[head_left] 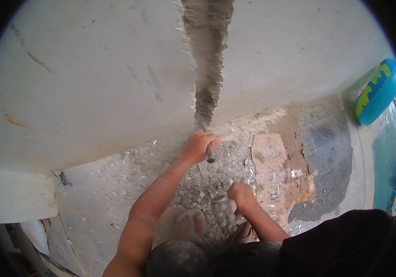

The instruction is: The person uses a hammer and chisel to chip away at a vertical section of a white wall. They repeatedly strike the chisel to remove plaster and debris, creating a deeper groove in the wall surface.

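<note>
My left hand (199, 145) is wrapped round a dark metal chisel (210, 158). The chisel's round struck end sticks out below my fist, and its other end points up into the bottom of a rough groove (205, 69) cut in the pale wall (114, 69). Lower and to the right, my right hand (242, 197) is closed on a hammer, its thick greyish head (224, 212) blurred by motion. A gap separates the hammer head from the chisel's end. Most of the hammer's handle is hidden by my fingers.
Broken plaster and rubble (161, 177) cover the floor below the groove, around my sandalled feet (191, 221). A torn piece of cardboard (269, 161) lies to the right. A blue and green inflatable ring (379, 94) leans at the far right.
</note>
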The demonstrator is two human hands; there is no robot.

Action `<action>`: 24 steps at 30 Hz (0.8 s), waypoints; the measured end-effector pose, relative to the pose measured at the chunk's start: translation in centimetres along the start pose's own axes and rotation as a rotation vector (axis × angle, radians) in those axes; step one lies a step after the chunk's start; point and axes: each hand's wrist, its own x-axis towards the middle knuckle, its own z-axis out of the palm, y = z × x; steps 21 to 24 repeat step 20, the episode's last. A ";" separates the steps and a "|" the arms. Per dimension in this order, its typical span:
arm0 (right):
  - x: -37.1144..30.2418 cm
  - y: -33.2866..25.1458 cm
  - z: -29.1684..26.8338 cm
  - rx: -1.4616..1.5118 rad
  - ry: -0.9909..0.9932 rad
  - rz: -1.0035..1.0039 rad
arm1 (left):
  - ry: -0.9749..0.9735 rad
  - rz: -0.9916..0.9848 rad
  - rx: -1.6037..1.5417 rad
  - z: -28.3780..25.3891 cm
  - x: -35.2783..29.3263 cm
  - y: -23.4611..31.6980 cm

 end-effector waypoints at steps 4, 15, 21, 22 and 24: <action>-0.4 0.3 -0.4 0.037 -0.051 0.357 | -0.032 -0.051 0.108 0.4 0.0 0.7; -5.4 -0.8 -0.4 0.224 0.229 0.627 | -0.311 -0.172 0.440 5.3 -2.9 4.1; -6.3 -0.8 -0.8 0.305 0.284 0.646 | -0.143 -0.207 0.472 3.1 -0.9 3.3; -6.3 -0.8 -0.8 0.305 0.284 0.646 | -0.143 -0.207 0.472 3.1 -0.9 3.3; -6.3 -0.8 -0.8 0.305 0.284 0.646 | -0.143 -0.207 0.472 3.1 -0.9 3.3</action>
